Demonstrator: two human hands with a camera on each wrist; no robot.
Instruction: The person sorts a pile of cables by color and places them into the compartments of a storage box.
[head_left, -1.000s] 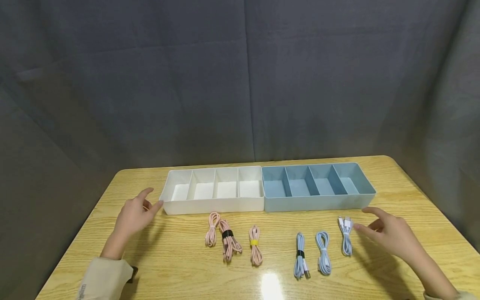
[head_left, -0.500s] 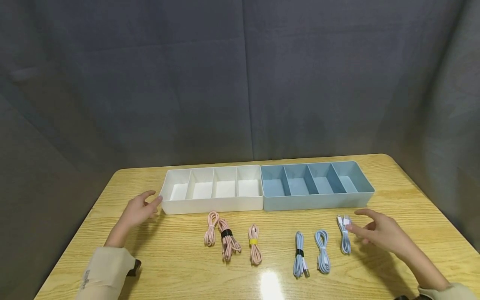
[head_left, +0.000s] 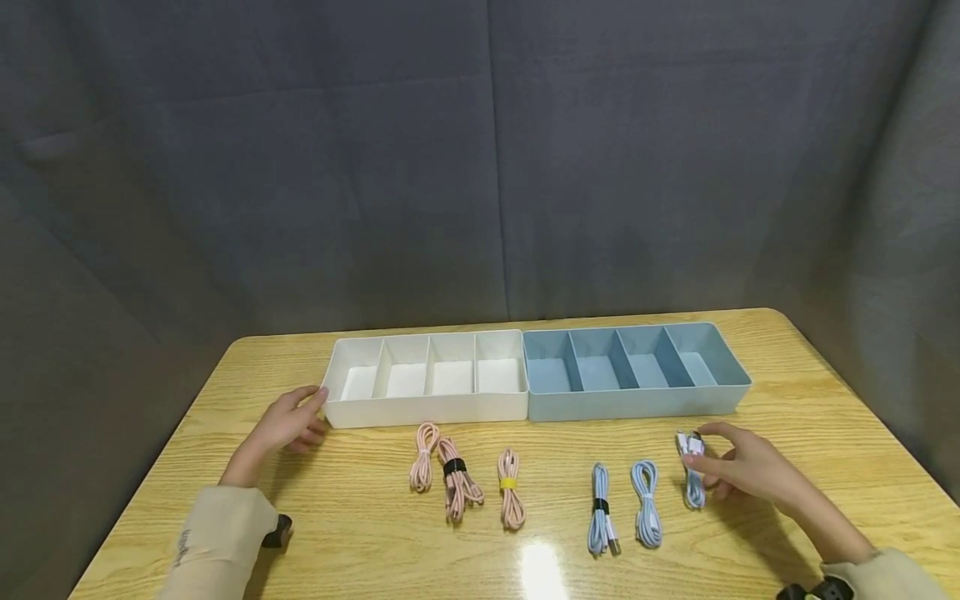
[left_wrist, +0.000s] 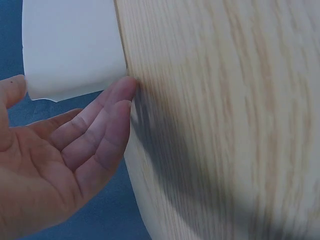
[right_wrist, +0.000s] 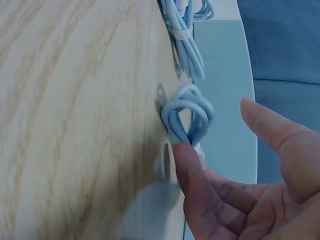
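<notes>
My left hand [head_left: 288,421] is at the near left corner of the white divided box [head_left: 427,410]. Its fingers are loosely extended and touch the box's end; the thumb lies by the rim. Over on the right, my right hand [head_left: 757,471] reaches over a coiled pale blue charging cable [head_left: 694,492], partly covering its white plugs. In the right wrist view, a fingertip touches that cable [right_wrist: 189,107], while another digit stands apart from it. Two more blue cables, one with a black tie [head_left: 600,508] and one with a white tie [head_left: 647,504], lie to its left.
Joined to the white box is a blue divided box [head_left: 637,404]. In front lie pink coiled cables: one with a pale tie [head_left: 424,457], one black-banded [head_left: 458,483] and one yellow-banded [head_left: 511,492]. The wooden table [head_left: 360,533] ends at a dark curtain [head_left: 375,167].
My right hand has moved left and now covers part of the rightmost blue cable. My left hand has shifted slightly right, against the white box's corner. The cables and boxes stay put.
</notes>
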